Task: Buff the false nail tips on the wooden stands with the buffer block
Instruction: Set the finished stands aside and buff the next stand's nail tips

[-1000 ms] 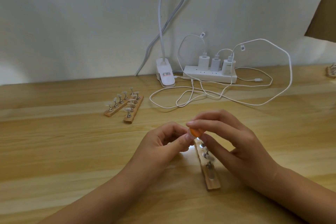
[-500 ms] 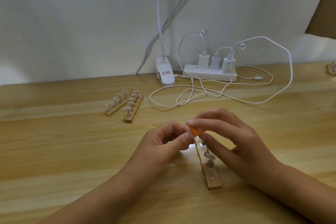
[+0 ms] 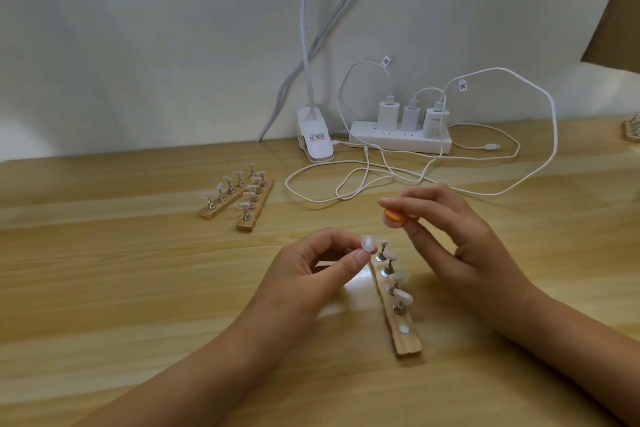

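"How far along are you with the nails?"

"I think I'm partway, but I can't tell which ones are already buffed. My left hand pinches one nail tip in its fingers, just over the far end of the near stand. My right hand grips the orange buffer block. It is at 1 o'clock from the tip and not touching it."

"What's left?"

"There are a few more tips on this stand. Then there are two more stands on the bench, at 10 o'clock from my hands."

Orange buffer block mostly hidden within right hand; far-right wooden stand cropped at edge; lamp neck cut off above.
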Demonstrator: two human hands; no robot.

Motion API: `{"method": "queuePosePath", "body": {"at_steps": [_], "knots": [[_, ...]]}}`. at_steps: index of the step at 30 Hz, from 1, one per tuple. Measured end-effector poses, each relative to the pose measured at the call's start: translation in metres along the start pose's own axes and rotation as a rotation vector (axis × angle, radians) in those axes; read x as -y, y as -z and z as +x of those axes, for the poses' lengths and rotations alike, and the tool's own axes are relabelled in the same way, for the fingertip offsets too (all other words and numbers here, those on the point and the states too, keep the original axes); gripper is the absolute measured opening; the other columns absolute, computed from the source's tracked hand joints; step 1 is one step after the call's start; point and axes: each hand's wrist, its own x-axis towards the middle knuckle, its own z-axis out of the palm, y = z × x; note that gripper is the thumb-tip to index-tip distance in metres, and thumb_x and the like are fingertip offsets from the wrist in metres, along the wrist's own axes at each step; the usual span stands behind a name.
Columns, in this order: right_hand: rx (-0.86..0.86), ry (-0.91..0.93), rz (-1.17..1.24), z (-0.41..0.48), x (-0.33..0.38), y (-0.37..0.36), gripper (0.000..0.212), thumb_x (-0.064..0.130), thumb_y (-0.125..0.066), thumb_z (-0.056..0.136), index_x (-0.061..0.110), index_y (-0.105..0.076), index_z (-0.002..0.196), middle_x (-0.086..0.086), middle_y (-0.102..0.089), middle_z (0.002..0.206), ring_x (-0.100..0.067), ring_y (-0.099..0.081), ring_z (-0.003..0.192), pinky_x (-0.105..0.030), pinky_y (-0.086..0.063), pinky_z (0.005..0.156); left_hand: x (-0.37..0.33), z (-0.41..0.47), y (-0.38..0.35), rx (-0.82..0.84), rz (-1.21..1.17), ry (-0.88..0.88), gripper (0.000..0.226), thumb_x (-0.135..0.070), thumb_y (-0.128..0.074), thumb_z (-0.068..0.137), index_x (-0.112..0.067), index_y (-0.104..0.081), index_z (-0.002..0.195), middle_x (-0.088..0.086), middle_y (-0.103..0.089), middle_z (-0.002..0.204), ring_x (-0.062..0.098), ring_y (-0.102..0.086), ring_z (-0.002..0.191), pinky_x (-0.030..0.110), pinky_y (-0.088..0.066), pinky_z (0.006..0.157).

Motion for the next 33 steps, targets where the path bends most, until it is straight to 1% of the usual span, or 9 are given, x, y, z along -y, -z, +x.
{"method": "queuePosePath", "body": {"at_steps": [4,11,15,16,19,21,23,28,33], "knots": [[-0.001,0.018,0.045,-0.001,0.006,-0.003,0.032,0.0,-0.054,0.093,0.008,-0.064,0.123,-0.005,-0.059,0.114,-0.011,-0.058,0.114,-0.017,-0.042,0.098,0.0,0.0,0.001,-0.012,0.013,0.008,0.021,-0.039,-0.07,0.073,-0.028,-0.075,0.091,-0.01,-0.071,0.087,-0.003,-0.063,0.081,0.01,-0.046,0.069],[0.062,0.07,0.024,-0.001,0.009,-0.004,0.032,-0.002,-0.053,0.095,0.01,-0.064,0.122,-0.004,-0.057,0.116,-0.016,-0.058,0.113,-0.027,-0.047,0.097,0.001,0.001,0.0,-0.033,0.024,-0.007,0.004,-0.027,-0.076,0.079,-0.028,-0.074,0.082,-0.008,-0.065,0.081,-0.001,-0.059,0.078,0.012,-0.045,0.07],[0.115,0.156,-0.006,-0.006,0.013,-0.005,0.033,0.007,-0.047,0.098,0.016,-0.064,0.125,-0.003,-0.056,0.12,-0.019,-0.056,0.116,-0.031,-0.047,0.095,0.001,0.0,-0.001,-0.019,0.012,0.001,0.013,-0.034,-0.071,0.081,-0.025,-0.072,0.09,0.008,-0.071,0.095,0.021,-0.066,0.092,0.035,-0.05,0.082],[0.12,0.163,-0.015,-0.006,0.013,-0.005,0.033,0.007,-0.047,0.098,0.016,-0.064,0.125,-0.003,-0.056,0.12,-0.019,-0.056,0.116,-0.032,-0.047,0.095,0.001,0.0,-0.001,-0.018,0.018,0.002,0.012,-0.032,-0.069,0.081,-0.025,-0.071,0.091,0.009,-0.071,0.097,0.023,-0.066,0.095,0.036,-0.051,0.084],[0.091,0.127,-0.038,-0.003,0.009,-0.003,0.031,0.001,-0.052,0.098,0.013,-0.064,0.123,-0.005,-0.057,0.119,-0.02,-0.058,0.115,-0.035,-0.049,0.094,0.002,0.0,0.0,-0.018,0.03,-0.001,0.006,-0.021,-0.067,0.088,-0.023,-0.071,0.09,0.008,-0.07,0.095,0.011,-0.063,0.088,0.016,-0.05,0.073],[0.102,0.138,-0.03,-0.004,0.01,-0.003,0.03,0.003,-0.051,0.098,0.013,-0.064,0.123,-0.005,-0.057,0.119,-0.019,-0.058,0.115,-0.033,-0.049,0.094,0.002,0.0,-0.001,-0.004,0.031,-0.011,0.009,-0.022,-0.067,0.087,-0.019,-0.072,0.093,0.01,-0.069,0.095,0.007,-0.062,0.086,0.012,-0.048,0.072],[0.136,0.18,-0.026,-0.006,0.011,-0.004,0.032,0.007,-0.049,0.098,0.015,-0.064,0.125,-0.003,-0.057,0.12,-0.019,-0.057,0.115,-0.031,-0.047,0.094,0.001,0.0,-0.001,0.011,0.044,-0.031,0.018,-0.028,-0.065,0.084,-0.017,-0.071,0.097,0.01,-0.069,0.096,0.006,-0.063,0.086,0.015,-0.049,0.073],[0.098,0.122,-0.058,-0.002,0.007,-0.003,0.03,0.001,-0.053,0.097,0.01,-0.066,0.122,-0.005,-0.059,0.117,-0.018,-0.058,0.114,-0.033,-0.049,0.094,0.002,0.0,0.0,0.002,0.068,-0.007,0.007,-0.017,-0.062,0.092,-0.016,-0.069,0.094,-0.009,-0.066,0.086,0.003,-0.061,0.085,0.035,-0.053,0.088],[0.136,0.139,-0.005,-0.004,0.009,-0.006,0.028,0.007,-0.053,0.099,0.013,-0.065,0.123,-0.004,-0.059,0.118,-0.018,-0.058,0.113,-0.033,-0.049,0.092,0.001,0.001,-0.001,0.011,0.106,-0.033,0.009,-0.015,-0.061,0.093,-0.014,-0.069,0.098,-0.004,-0.068,0.09,0.004,-0.062,0.089,0.036,-0.053,0.089]]}}
